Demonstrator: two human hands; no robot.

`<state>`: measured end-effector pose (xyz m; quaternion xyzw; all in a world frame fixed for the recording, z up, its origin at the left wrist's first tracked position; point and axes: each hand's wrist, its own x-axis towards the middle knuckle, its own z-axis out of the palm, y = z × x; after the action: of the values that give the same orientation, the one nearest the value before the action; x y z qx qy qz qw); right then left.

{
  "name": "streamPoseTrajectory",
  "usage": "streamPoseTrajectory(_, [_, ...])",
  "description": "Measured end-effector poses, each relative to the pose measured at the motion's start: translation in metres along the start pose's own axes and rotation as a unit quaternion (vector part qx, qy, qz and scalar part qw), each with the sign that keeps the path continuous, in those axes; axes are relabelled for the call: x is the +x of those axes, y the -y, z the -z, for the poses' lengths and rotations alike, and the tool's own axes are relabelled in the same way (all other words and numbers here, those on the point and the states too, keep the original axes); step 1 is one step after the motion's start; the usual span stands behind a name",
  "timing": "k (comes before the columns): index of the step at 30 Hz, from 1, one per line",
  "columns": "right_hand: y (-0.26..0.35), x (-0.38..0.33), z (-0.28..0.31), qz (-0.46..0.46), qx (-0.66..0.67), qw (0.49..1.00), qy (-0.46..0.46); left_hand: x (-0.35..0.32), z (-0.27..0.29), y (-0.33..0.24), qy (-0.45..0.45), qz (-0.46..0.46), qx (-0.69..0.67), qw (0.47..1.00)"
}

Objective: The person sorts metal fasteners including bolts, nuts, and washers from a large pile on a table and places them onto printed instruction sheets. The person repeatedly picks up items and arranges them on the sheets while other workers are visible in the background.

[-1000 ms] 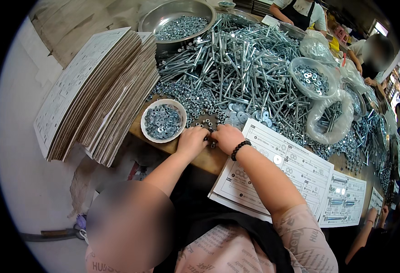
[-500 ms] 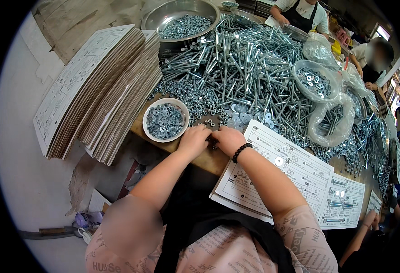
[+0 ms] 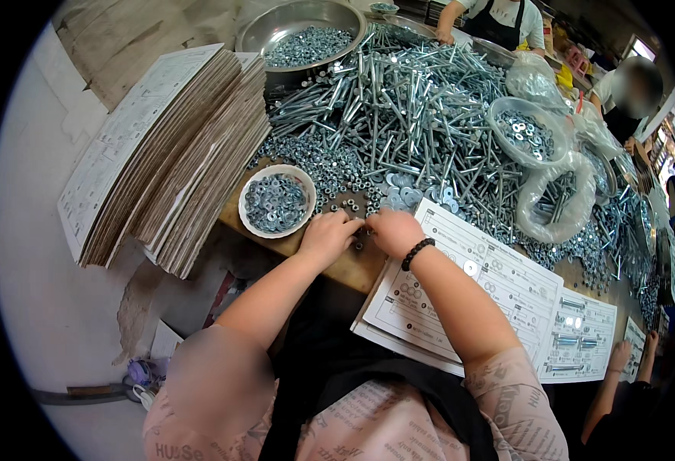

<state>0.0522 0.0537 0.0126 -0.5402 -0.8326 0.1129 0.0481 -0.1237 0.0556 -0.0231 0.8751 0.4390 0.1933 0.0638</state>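
Observation:
At the near edge of the wooden table, my left hand and my right hand almost meet at the fingertips. Both have curled, closed fingers; anything pinched in them is too small or hidden to make out. Loose hex nuts lie just beyond and between them. A white bowl of flat washers stands close by my left hand. Larger washers are piled beyond my right hand. Under my right forearm lie printed sheets with drawings of hardware, a washer resting on top.
A big heap of long bolts covers the table's middle. Stacks of printed cardboard rise at left, a steel basin of nuts behind. At right are a clear tub of washers and a plastic bag. Co-workers work around the table.
My hands have come slightly apart, the right one shifting a little right. At the far side a co-worker's arm has moved left; at lower right another person's hands have spread apart on a sheet.

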Motion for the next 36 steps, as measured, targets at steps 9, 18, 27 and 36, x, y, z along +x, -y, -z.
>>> streamPoseTrajectory(9, [-0.058, -0.11, 0.084, -0.109, 0.133, 0.978, -0.114, 0.001, -0.004, -0.009, -0.015, -0.035, 0.007, 0.999])
streamPoseTrajectory(18, [-0.1, -0.222, 0.043, -0.264, 0.107, 0.956, -0.075, -0.004, -0.013, -0.007, -0.04, -0.021, 0.015, 0.999])
streamPoseTrajectory(27, [-0.097, -0.217, 0.026, -0.252, 0.15, 0.947, -0.133, 0.03, 0.005, -0.057, -0.065, -0.069, -0.135, 0.986])
streamPoseTrajectory(36, [-0.089, -0.235, 0.035, -0.268, 0.208, 0.92, -0.195, 0.081, -0.012, -0.093, 0.075, -0.285, -0.081, 0.952])
